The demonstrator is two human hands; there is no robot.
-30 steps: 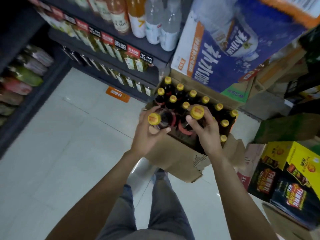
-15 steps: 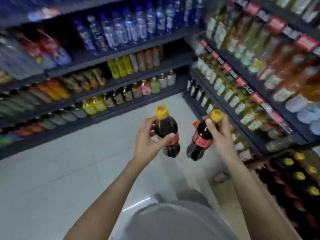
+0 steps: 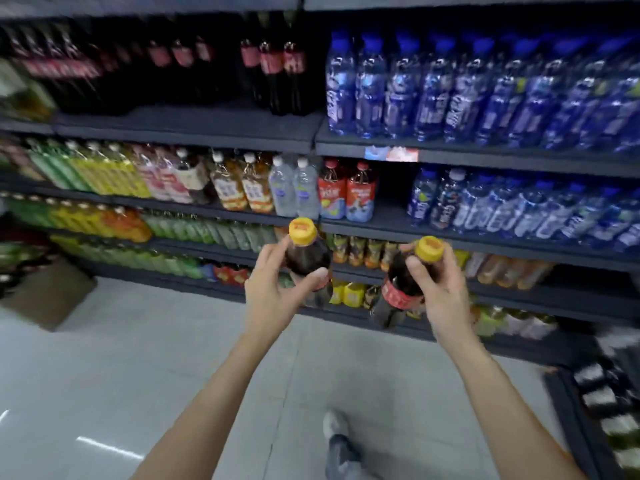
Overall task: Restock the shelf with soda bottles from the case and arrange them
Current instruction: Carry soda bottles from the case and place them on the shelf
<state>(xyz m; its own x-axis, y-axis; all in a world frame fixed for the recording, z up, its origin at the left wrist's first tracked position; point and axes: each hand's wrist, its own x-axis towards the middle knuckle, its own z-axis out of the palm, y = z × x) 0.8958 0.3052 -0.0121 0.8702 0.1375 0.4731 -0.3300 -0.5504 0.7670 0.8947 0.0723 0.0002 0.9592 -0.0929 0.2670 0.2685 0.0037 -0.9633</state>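
Soda bottles, two small dark-cola plastic ones with yellow screw caps and red label bands, are both held in the air in front of the dark metal shelf unit (image 3: 214, 124). The left bottle (image 3: 308, 259) sits upright in the left hand (image 3: 277, 292), thumb curled across its shoulder and fingers wrapped behind it. The right bottle (image 3: 401, 289) leans with its base swung toward 7 o'clock, and the right hand (image 3: 441, 289) grips it high, fingers closed round the neck just under the cap. Each looks full, so I judge them fairly heavy for their size, with the liquid's weight low in the body. The plastic walls should be stiff under pressure and unlikely to break, though smooth and perhaps slick if damp. A neck grip lets the body swing, so the shoulder or the labelled waist seems the surer place to hold when setting a bottle down upright. Dark cola bottles with red labels (image 3: 273, 64) stand on the top shelf at 11 o'clock, with bare shelf in front of them. That looks the likely home, though I cannot tell for sure. Blue water bottles (image 3: 485, 88) fill the shelf at 1 o'clock. A brown cardboard box (image 3: 48, 292) stands on the pale tiled floor (image 3: 138, 375) at 9 o'clock.
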